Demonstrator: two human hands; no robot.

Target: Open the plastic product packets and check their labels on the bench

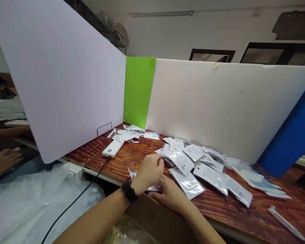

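My left hand (pixel 147 172), with a black watch (pixel 129 190) on the wrist, is curled over a small clear and white plastic packet (pixel 154 187) at the table's front edge. Its fingertips are mostly hidden. My right hand (pixel 173 194) meets it from the right, thumb and fingers closed about the same packet, which is largely covered by both hands. Just beyond my right hand lies a heap of flat silvery-white packets (pixel 181 162). One packet (pixel 187 183) from the heap lies nearest to my right hand.
A white power bank (pixel 113 148) with a black cable (pixel 73 203) lies left. Behind it are loose papers and sleeves (pixel 127 135). White boards (pixel 205 101) and a green panel (pixel 138 91) wall the table. A white plastic stick (pixel 286 223) lies right. Another person's hand (pixel 6 161) shows far left.
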